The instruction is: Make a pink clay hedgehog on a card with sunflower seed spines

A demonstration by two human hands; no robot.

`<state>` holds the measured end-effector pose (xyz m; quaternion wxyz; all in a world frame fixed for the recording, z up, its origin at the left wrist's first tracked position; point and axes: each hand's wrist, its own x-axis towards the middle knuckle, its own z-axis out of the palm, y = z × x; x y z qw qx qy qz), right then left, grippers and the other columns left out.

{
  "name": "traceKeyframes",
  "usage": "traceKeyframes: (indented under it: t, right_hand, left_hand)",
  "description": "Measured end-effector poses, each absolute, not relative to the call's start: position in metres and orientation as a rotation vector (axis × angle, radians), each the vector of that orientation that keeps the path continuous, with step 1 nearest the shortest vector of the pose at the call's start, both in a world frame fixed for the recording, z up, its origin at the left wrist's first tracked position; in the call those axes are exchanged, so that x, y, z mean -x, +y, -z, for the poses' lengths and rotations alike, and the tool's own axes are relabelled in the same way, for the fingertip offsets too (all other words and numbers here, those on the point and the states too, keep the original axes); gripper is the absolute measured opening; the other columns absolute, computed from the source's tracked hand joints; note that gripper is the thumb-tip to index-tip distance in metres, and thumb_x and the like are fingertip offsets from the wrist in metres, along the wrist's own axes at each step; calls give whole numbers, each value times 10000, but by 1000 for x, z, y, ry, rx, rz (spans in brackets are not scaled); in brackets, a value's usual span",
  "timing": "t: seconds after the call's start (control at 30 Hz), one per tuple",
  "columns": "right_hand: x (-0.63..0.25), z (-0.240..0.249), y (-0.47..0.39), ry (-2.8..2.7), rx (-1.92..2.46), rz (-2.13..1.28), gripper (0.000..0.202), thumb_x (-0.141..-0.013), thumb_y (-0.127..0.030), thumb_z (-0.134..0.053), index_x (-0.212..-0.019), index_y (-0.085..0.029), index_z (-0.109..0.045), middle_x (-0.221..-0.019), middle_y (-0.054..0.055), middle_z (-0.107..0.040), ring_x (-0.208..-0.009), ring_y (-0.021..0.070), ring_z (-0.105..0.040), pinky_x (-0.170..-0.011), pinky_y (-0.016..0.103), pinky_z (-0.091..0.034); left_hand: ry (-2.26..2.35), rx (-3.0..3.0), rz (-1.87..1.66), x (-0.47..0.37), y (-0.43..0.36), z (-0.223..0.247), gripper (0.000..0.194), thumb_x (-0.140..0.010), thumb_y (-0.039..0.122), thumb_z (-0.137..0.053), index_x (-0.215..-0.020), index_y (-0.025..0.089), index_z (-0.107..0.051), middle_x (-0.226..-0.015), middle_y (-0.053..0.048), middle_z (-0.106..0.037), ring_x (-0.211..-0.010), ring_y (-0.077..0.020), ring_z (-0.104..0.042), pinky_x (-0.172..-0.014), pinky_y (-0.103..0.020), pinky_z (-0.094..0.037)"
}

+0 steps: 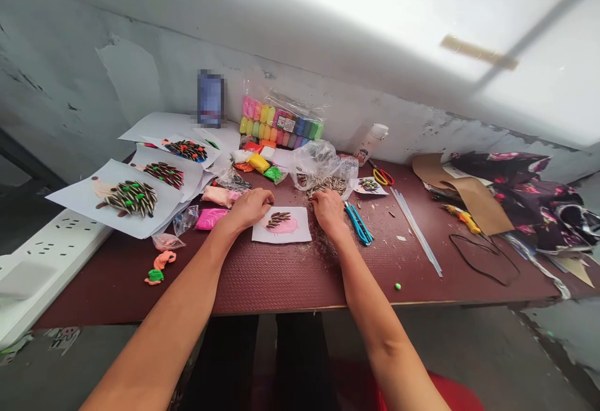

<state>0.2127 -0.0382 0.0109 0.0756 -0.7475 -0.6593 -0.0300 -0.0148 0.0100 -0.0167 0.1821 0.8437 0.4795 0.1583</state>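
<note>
A small white card lies flat on the table, with a pink clay hedgehog body partly covered by dark striped sunflower seeds. At the card's upper left edge is my left hand, its fingers curled together; whatever they may hold is hidden. My right hand reaches beyond the card's right edge to a heap of sunflower seeds by a clear plastic bag. Its fingers are bent and closed at the near side of the heap, with the tips out of sight.
A blue utility knife lies beside my right hand, with scissors and glue sticks farther right. Several seed-covered hedgehog sheets overlap at left. Behind are clay packs and a white bottle. A glue gun trails its cord.
</note>
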Motion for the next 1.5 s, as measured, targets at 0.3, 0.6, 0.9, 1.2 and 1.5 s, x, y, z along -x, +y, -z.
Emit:
traceKeyframes:
  t: [0.3, 0.6, 0.9, 1.2, 1.5]
  right_hand:
    - [-211, -5, -31, -2040, 2090, 266, 190, -977, -182, -519, -997, -134, -702, -1080, 165, -680, -1005, 259, -558, -848, 327, -383]
    - [-190, 2, -41, -1830, 1935, 8, 218, -1003, -212, -458, -1049, -164, -666, -1001, 110, -716, -929, 213, -622, -801, 280, -405]
    - [-200, 13, -47, -1689, 1774, -152, 202, -920, -182, -519, -1014, -175, -698, -967, 77, -736, -900, 200, -640, -840, 289, -449]
    - [-189, 15, -58, -1620, 1525, -343, 203, -866, -195, -566, -964, -205, -744, -936, 36, -744, -760, 161, -624, -791, 277, -484]
    - [-186, 16, -68, -1644, 1439, -424, 183, -858, -253, -596, -888, -210, -771, -905, 40, -740, -759, 155, -617, -741, 264, -471]
  left_hand:
    - [1375, -2399, -382, 14, 12, 18, 185, -839, 167, -516, -890, 203, -690, -984, -75, -685, -960, -225, -642, -858, -311, -494]
    - [1339, -2408, -358, 15, 11, 18, 207, -840, 166, -515, -965, 200, -677, -1058, -86, -659, -1011, -234, -640, -900, -324, -491]
    - [1330, -2413, -225, 12, 19, 6, 184, -772, 130, -556, -874, 182, -700, -986, -85, -709, -1007, -233, -644, -869, -280, -493]
    - [1415, -2469, -310, 10, 10, 11, 185, -846, 146, -524, -900, 173, -699, -1012, -87, -700, -988, -223, -644, -858, -285, -484]
    - [1486, -2555, -315, 3, 13, 14, 200, -868, 146, -502, -956, 181, -678, -1059, -87, -653, -974, -219, -644, -820, -294, -488]
